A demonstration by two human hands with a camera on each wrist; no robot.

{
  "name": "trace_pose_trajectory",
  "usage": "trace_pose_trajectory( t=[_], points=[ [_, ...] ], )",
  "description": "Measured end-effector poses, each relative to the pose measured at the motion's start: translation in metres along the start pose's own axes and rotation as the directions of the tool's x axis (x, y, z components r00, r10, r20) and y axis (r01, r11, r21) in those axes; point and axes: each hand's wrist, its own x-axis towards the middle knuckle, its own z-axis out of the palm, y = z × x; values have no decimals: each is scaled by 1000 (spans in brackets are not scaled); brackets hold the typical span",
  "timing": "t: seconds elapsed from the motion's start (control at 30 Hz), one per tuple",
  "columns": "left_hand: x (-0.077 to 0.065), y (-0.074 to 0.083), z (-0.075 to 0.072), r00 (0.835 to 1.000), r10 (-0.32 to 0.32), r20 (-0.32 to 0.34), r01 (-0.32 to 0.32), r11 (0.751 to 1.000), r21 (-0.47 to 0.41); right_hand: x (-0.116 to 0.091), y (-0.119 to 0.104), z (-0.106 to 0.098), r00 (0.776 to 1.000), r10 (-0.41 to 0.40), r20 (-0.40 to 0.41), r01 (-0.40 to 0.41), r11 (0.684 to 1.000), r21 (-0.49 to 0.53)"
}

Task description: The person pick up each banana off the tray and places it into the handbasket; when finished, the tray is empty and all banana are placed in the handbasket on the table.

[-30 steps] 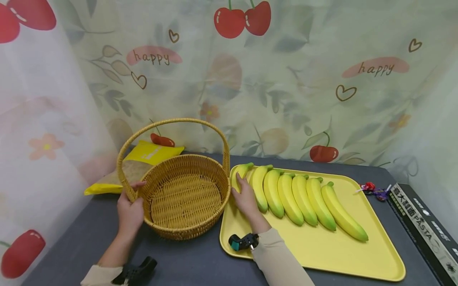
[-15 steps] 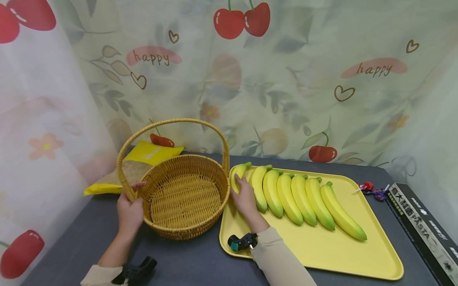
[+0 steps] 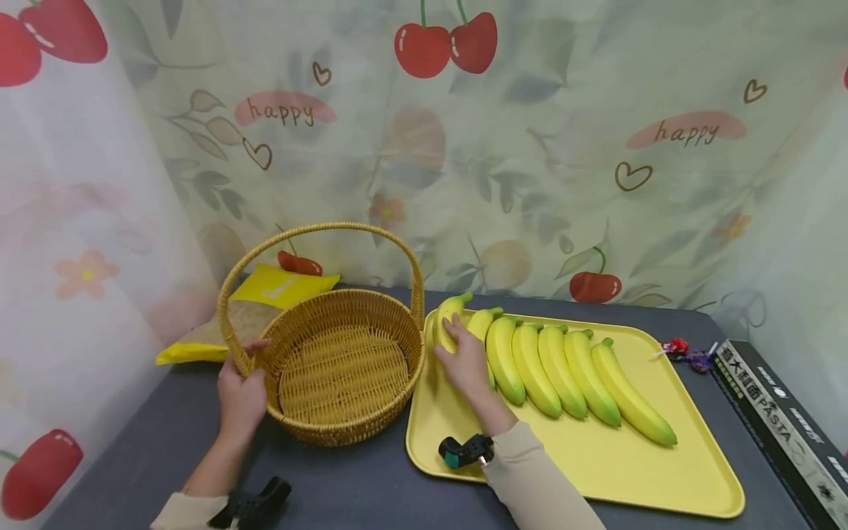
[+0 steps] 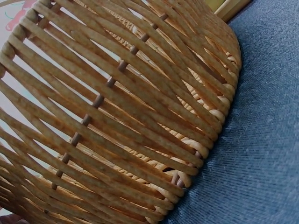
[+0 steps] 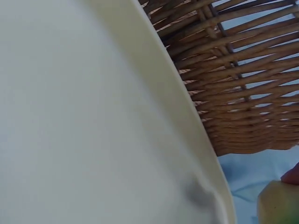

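My left hand (image 3: 241,394) grips the left side of a wicker basket (image 3: 341,368) at the foot of its tall handle. Nothing lies inside the basket. Its woven wall (image 4: 117,107) fills much of the left wrist view. My right hand (image 3: 469,364) holds the leftmost banana (image 3: 447,322) over the left end of a yellow tray (image 3: 596,475); the hand covers part of the fruit. In the right wrist view the tip of the banana (image 5: 276,205) shows at the lower right, beyond the tray rim. Several other bananas (image 3: 533,368) lie in a row on the tray.
Behind the basket lies a yellow bag (image 3: 285,285). Right of the tray are wrapped lollipops (image 3: 698,359) and a long black pasta box (image 3: 782,419). A patterned curtain (image 3: 497,162) stands behind the dark tabletop (image 3: 364,486).
My right hand has shifted slightly right and up with the leftmost banana, which now sits a little higher and overlaps the neighbouring one. The left hand and basket stay put.
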Motion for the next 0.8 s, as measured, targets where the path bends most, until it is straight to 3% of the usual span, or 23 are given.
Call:
trace_pose_trajectory(
  t=[0.2,0.4,0.8],
  points=[
    [0,-2,1,1000,11,2,-11,1000,10,-4,-6,-22,999,-23,45,23,1000,2],
    [-1,-1,-1,1000,9,7,-9,1000,6,-11,-12,-43,994,-80,78,86,993,-77],
    [-1,-1,-2,1000,24,14,-24,1000,17,-36,-17,-70,978,-127,165,143,985,-92]
  ],
)
